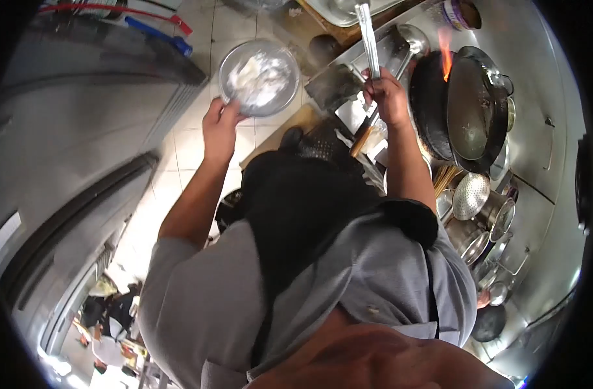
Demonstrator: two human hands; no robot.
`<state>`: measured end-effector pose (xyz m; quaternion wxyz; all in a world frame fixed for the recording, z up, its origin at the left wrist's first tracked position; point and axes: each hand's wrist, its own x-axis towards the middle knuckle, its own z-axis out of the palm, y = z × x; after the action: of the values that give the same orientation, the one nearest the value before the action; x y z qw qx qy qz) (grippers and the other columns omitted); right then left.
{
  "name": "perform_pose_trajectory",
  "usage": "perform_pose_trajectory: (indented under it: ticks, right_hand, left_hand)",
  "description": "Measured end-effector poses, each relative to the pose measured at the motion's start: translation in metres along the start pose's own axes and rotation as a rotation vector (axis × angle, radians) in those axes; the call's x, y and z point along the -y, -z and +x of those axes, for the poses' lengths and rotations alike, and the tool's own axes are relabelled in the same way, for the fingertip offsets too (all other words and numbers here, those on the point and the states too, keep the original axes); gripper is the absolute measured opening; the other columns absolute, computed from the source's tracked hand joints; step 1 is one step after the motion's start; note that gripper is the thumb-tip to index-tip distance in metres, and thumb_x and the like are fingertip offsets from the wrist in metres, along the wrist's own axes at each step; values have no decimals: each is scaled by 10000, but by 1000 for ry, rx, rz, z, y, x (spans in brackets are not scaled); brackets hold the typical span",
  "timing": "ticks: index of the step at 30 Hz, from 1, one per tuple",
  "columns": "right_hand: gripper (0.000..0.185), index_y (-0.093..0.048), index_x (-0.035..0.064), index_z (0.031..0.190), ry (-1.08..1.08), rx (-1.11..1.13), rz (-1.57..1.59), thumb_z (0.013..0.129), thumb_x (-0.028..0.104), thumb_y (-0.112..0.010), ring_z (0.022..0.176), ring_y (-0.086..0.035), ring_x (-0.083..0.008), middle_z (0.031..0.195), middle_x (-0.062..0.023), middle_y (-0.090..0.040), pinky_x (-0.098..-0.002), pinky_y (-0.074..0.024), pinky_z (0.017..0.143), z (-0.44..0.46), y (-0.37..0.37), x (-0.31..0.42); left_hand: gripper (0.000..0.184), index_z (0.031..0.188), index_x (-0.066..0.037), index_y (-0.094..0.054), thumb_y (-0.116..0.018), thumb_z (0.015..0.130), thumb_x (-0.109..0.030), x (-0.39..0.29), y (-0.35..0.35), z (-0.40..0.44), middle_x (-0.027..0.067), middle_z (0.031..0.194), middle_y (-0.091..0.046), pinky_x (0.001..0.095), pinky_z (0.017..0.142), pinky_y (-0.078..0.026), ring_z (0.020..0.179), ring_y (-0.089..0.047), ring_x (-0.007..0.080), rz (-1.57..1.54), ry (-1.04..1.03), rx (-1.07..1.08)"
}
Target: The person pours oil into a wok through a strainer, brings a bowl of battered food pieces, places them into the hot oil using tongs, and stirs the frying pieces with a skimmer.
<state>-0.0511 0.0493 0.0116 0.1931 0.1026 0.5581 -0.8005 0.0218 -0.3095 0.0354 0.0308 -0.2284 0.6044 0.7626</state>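
Observation:
My left hand (223, 128) grips the rim of a round metal bowl (291, 87), thumb at the edge. White powder and pale lumps (260, 79) lie in the bowl. My right hand (388, 98) is closed round a long silver metal utensil (367, 40) that points away from me; its kind I cannot make out. Close by the right hand lies a ladle (413, 40), its shaft ending in a wooden handle (361, 141). Whether that hand touches the shaft I cannot tell. Right of it, a dark wok (497, 123) holds liquid (470, 107) on the stove.
An orange flame (446, 57) rises beside the wok. A perforated skimmer (471, 196) and metal pots (497, 217) stand nearer me on the right. Another person's hand (483, 299) shows at lower right. Grey steel units (82, 84) line the left, and tiled floor (192, 146) runs between.

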Motion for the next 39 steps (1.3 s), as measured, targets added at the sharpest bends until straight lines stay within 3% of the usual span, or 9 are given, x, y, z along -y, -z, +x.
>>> perform_pose_trajectory:
  ticks: [3, 6, 8, 11, 15, 20, 28, 33, 39]
  right_hand:
    - [278, -606, -41, 1021, -59, -117, -120, 886, 199, -569, 465, -370, -80, 579, 38, -388, -245, -297, 423, -51, -31, 13]
    - [380, -629, -13, 1085, -119, -284, -647, 900, 318, -655, 472, -469, -102, 602, -7, -524, -280, -378, 460, -98, -52, 43]
    - [314, -650, 62, 1085, 252, -293, -1239, 872, 292, -674, 578, -614, -260, 646, -146, -607, -378, -477, 572, -124, -52, 60]
    - [263, -644, 73, 1051, 485, -272, -1514, 828, 200, -704, 723, -624, -344, 829, -121, -642, -416, -498, 640, -156, -51, 85]
    - [253, -652, 104, 1041, 570, -310, -1667, 808, 181, -711, 682, -628, -289, 772, -79, -610, -393, -506, 585, -189, -36, 96]
    - [222, -668, 81, 1010, 470, -508, -1605, 818, 187, -708, 697, -644, -315, 799, -106, -653, -393, -520, 615, -246, -8, 98]
    - [285, -685, 28, 1066, 169, -1066, -1157, 896, 254, -651, 808, -690, -216, 894, -154, -710, -306, -518, 729, -308, 81, 118]
    - [395, -694, 39, 1043, -83, -979, -1289, 878, 390, -618, 851, -675, -349, 882, -195, -693, -404, -512, 783, -298, 181, 85]
    - [395, -672, 48, 1084, -53, -1029, -1408, 876, 381, -629, 882, -656, -371, 921, -211, -683, -423, -514, 785, -287, 114, 113]
  left_hand:
    - [236, 1031, 56, -594, -575, 932, -156, 19, -2, 17, 85, 938, -630, 305, 804, -543, 879, -622, 151, 23, 17, 112]
    - [212, 1016, 50, -595, -577, 932, -144, 19, -30, 21, 73, 983, -607, 289, 794, -544, 888, -615, 138, 67, 51, 187]
    - [191, 992, 46, -601, -587, 925, -133, 17, -56, 17, 63, 979, -592, 282, 771, -531, 863, -604, 129, 96, -3, 259]
    - [150, 939, 36, -610, -606, 909, -111, 26, -82, 16, 45, 947, -562, 268, 722, -494, 803, -576, 115, 285, -204, 406]
    - [130, 835, 25, -593, -621, 890, -90, 24, -125, 2, 44, 902, -541, 258, 663, -430, 734, -528, 107, 403, -422, 609]
    - [159, 942, 16, -567, -595, 927, -140, 28, -176, -19, 84, 918, -613, 300, 711, -547, 803, -620, 154, 152, 64, 686]
    - [157, 931, 18, -577, -590, 918, -138, 41, -236, -46, 83, 904, -610, 332, 725, -570, 811, -616, 164, 49, 180, 723]
    - [130, 871, -3, -557, -592, 914, -121, 67, -239, -43, 62, 862, -577, 324, 715, -580, 773, -594, 143, 25, 180, 711]
    - [224, 1074, 29, -562, -584, 940, -149, 67, -227, -47, 131, 1041, -634, 339, 780, -557, 933, -635, 202, 70, 143, 701]
